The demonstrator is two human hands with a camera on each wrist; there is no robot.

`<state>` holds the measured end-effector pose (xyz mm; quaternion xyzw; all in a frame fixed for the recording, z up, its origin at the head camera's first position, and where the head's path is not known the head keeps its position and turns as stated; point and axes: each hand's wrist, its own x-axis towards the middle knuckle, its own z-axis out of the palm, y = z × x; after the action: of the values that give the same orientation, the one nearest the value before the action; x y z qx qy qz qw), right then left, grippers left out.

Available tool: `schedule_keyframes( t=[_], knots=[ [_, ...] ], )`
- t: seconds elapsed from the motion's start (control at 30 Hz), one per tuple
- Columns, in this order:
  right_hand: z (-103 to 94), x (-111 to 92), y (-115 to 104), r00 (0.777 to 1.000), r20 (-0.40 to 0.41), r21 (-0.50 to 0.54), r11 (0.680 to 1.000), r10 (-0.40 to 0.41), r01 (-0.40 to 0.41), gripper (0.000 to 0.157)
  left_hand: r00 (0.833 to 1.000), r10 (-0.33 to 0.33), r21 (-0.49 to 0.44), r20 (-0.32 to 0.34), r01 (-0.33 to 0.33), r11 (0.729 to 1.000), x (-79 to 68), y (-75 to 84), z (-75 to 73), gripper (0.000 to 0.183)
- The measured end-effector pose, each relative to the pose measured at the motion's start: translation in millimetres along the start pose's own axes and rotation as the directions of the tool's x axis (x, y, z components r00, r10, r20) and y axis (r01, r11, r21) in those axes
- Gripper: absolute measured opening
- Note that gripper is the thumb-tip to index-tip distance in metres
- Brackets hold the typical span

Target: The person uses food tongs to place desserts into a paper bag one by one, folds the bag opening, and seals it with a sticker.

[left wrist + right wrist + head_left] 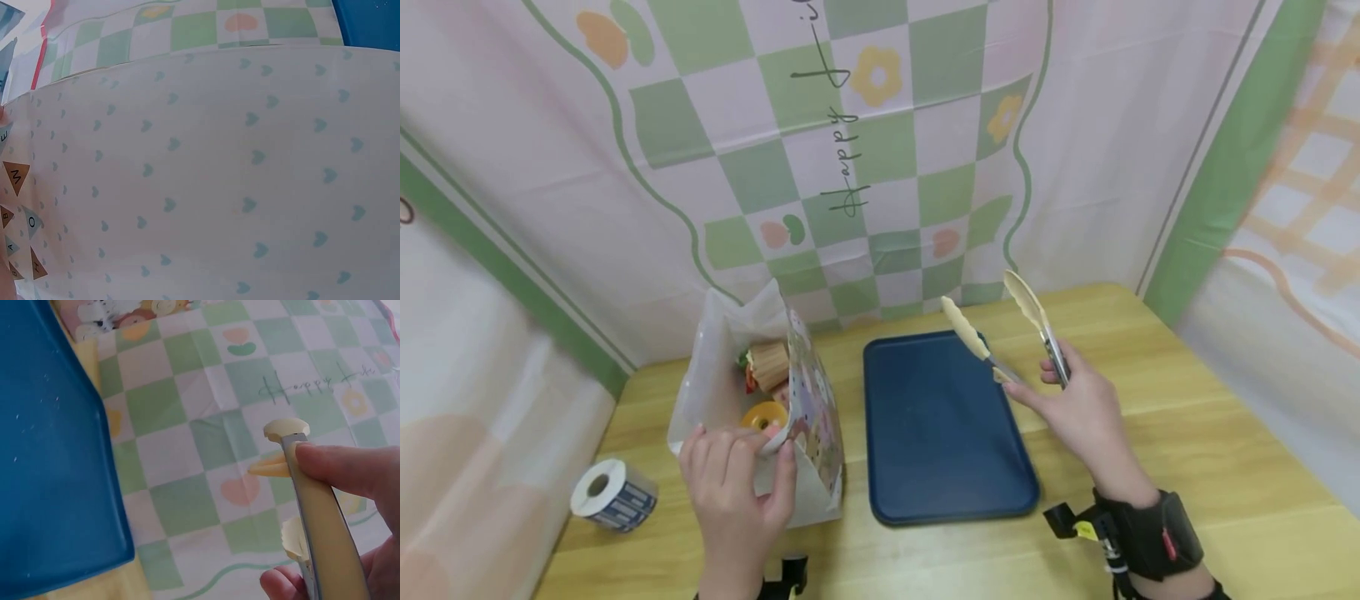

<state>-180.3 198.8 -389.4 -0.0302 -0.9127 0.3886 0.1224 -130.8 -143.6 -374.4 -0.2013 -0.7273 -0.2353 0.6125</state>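
My left hand (733, 483) pinches the near rim of a printed paper bag (816, 417), thumb on one side and fingers over the edge. Inside the bag lie a yellow ring-shaped item (765, 415) and a brown, fan-like piece (770, 365) with green and red bits beside it. The bag's heart-dotted side (206, 169) fills the left wrist view. My right hand (1086, 408) grips a pair of tongs (1054, 354) with cream tips. Their arms stand spread apart above the right side of a dark blue tray (940, 433), with nothing between the tips.
A roll of labels (615, 496) stands on the wooden table (1187, 442) left of the bag. Behind the table hangs a checked cloth (880, 158), close to the far edge. The tray lies flat between the bag and my right hand.
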Motion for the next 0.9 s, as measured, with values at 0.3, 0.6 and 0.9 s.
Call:
schedule_keyframes(
  t=[0.3, 0.6, 0.9],
  knots=[
    [4.7, 10, 23, 0.996, -0.087, -0.007, 0.999, 0.034, -0.034, 0.093, 1.0, -0.004, 0.001, -0.004, 0.004, 1.0, 0.7, 0.0, -0.7, 0.039],
    [11.0, 19, 49, 0.99, -0.116, -0.035, 0.996, 0.078, -0.083, 0.097, 1.0, 0.007, -0.003, -0.01, -0.007, 1.0, 2.5, -0.2, 0.1, 0.04],
    [15.4, 23, 63, 0.984, -0.073, -0.032, 0.985, 0.165, -0.168, 0.101, 1.0, 0.001, 0.0, -0.006, -0.001, 1.0, 2.0, 0.2, 0.1, 0.04]
  ],
)
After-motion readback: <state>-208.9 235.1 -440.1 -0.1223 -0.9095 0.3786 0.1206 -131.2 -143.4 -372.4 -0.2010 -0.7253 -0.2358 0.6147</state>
